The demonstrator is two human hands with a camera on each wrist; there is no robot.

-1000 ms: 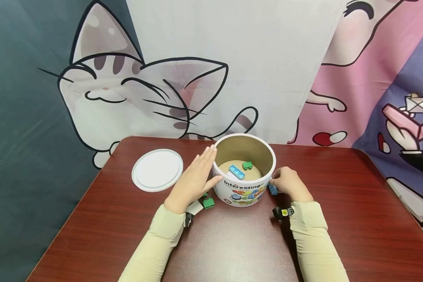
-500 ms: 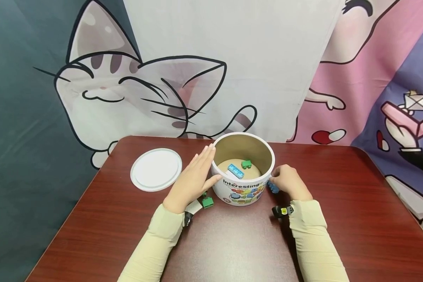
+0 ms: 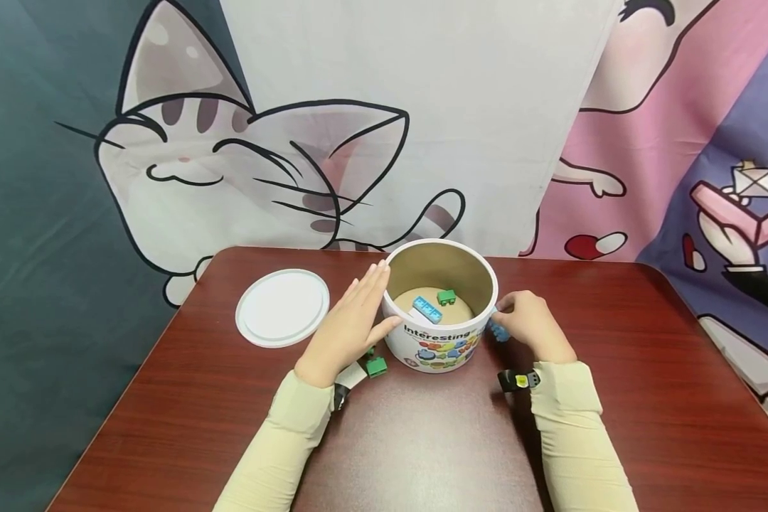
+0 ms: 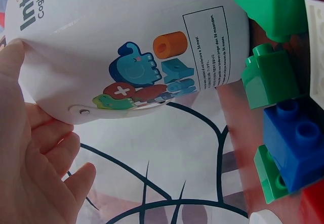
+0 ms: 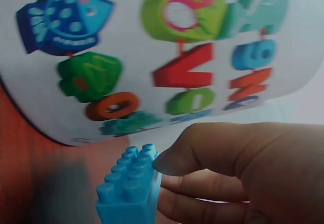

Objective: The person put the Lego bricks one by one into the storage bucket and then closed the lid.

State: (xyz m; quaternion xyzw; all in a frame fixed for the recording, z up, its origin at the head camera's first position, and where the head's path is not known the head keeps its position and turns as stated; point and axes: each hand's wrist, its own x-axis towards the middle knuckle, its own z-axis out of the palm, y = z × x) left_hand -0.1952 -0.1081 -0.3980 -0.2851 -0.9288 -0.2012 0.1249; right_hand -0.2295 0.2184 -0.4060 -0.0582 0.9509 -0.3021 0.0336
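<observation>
My left hand (image 3: 345,327) lies with nearly straight fingers against the left side of a white printed bucket (image 3: 439,355), its thumb toward the front wall. At the bucket's right side, my right hand (image 3: 536,326) pinches a light blue toy brick (image 5: 129,193) between thumb and fingers; the right wrist view shows its two rows of studs, close below the bucket's printed wall. Inside the open bucket lie a blue brick (image 3: 427,310), a small green brick (image 3: 446,297) and a white piece (image 3: 417,316).
A white round lid (image 3: 282,308) lies on the brown table (image 3: 422,441), left of the bucket. Under the left forearm are green bricks (image 3: 377,367); the left wrist view adds a dark blue brick (image 4: 296,140) and a red one (image 4: 314,206). A printed cloth hangs behind.
My right hand has shifted slightly up and to the right, and the blue brick moves with it beside the bucket. The left hand stays against the bucket.
</observation>
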